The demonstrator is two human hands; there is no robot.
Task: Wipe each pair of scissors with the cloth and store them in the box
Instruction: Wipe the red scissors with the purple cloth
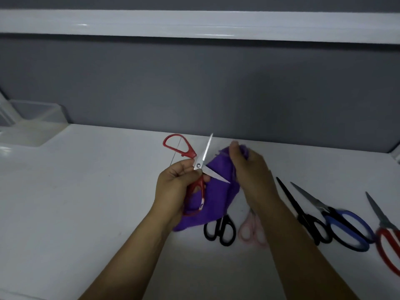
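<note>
My left hand (175,187) grips red-handled scissors (200,164) near the pivot, blades spread wide, one pointing up and one pointing right over the purple cloth (216,191). My right hand (249,167) holds the upper part of that cloth, fingers curled round a bunched edge. The cloth hangs down between both hands above the white table (86,191). On the table lie several more scissors: a small black pair (220,229), a pink pair (252,231), a long black pair (303,215), a blue-handled pair (344,226) and a red-handled pair (387,232). A clear plastic box (32,124) stands at the far left.
A grey wall (194,83) rises behind the table with a white ledge (194,24) above it. The table's right corner shows a white edge (397,151). Bare tabletop stretches between the box and my left hand.
</note>
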